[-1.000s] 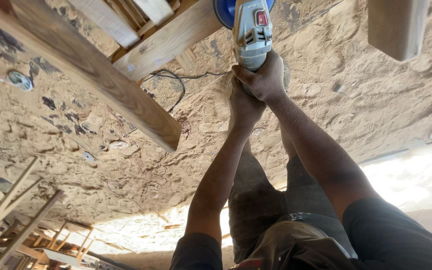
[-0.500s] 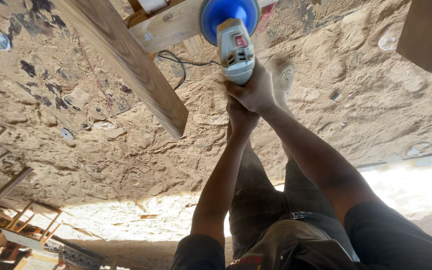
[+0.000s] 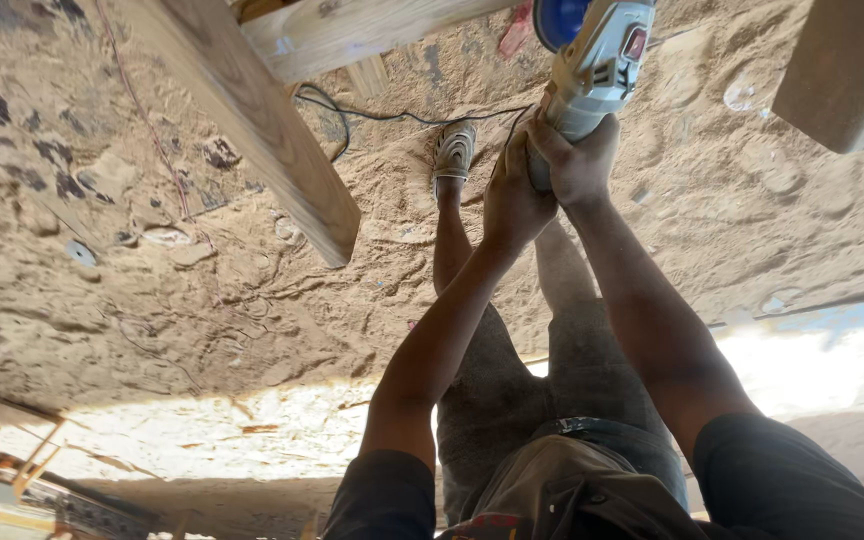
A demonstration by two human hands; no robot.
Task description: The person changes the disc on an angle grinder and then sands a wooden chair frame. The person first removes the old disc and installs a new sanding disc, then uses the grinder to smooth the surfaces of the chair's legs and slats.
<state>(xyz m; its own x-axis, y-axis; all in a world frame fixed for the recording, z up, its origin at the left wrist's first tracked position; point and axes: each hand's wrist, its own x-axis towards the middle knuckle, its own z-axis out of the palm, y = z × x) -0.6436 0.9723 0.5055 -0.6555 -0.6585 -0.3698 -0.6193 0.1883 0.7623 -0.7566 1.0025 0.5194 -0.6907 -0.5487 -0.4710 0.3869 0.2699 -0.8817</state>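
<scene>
Both my hands grip a grey angle grinder (image 3: 597, 70) with a blue guard (image 3: 559, 18) at the top of the view. My left hand (image 3: 512, 195) wraps the rear of its body, and my right hand (image 3: 577, 160) closes around it just beside. The tool points toward a pale wooden beam (image 3: 352, 35) crossing the top. A second long wooden plank (image 3: 252, 130) runs diagonally at the left. A black cord (image 3: 372, 112) trails from the grinder over the sand. My legs and one sandalled foot (image 3: 454, 150) stand below the tool.
Sandy ground (image 3: 152, 320) covered in sawdust and scraps lies all around. Another wooden block (image 3: 842, 70) sits at the upper right. Small discs (image 3: 80, 252) lie in the sand at the left. A wooden frame (image 3: 2, 450) stands at the lower left.
The view has swung left, so the grinder and my hands now sit farther right in the frame. The plank has shifted right too. My grip on the tool is unchanged.
</scene>
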